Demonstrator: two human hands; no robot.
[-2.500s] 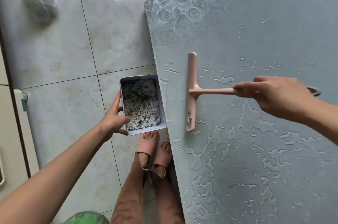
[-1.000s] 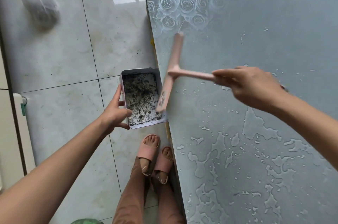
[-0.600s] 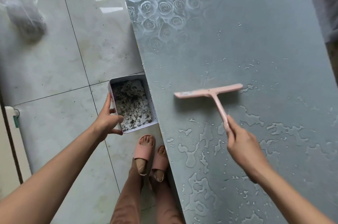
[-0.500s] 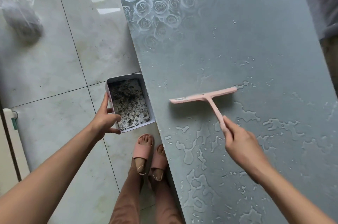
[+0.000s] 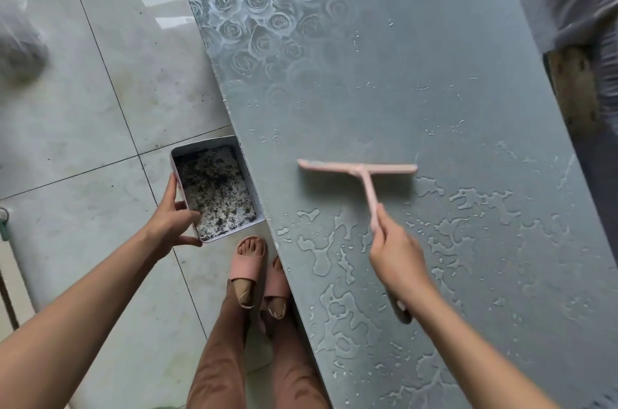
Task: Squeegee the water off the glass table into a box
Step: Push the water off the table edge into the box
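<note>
R hand [image 5: 396,254] grips squeegee [image 5: 359,169] on wet table [image 5: 434,74], L hand [image 5: 174,223] holds box [image 5: 249,174]

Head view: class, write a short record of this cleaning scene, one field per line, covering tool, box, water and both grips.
Squeegee: pink, blade crosswise over the glass table, just beyond the puddles
Right grip: holds the squeegee handle
Left grip: holds the box at the table's left edge
Box: dark speckled residue inside
Water: puddles on the near part
</note>
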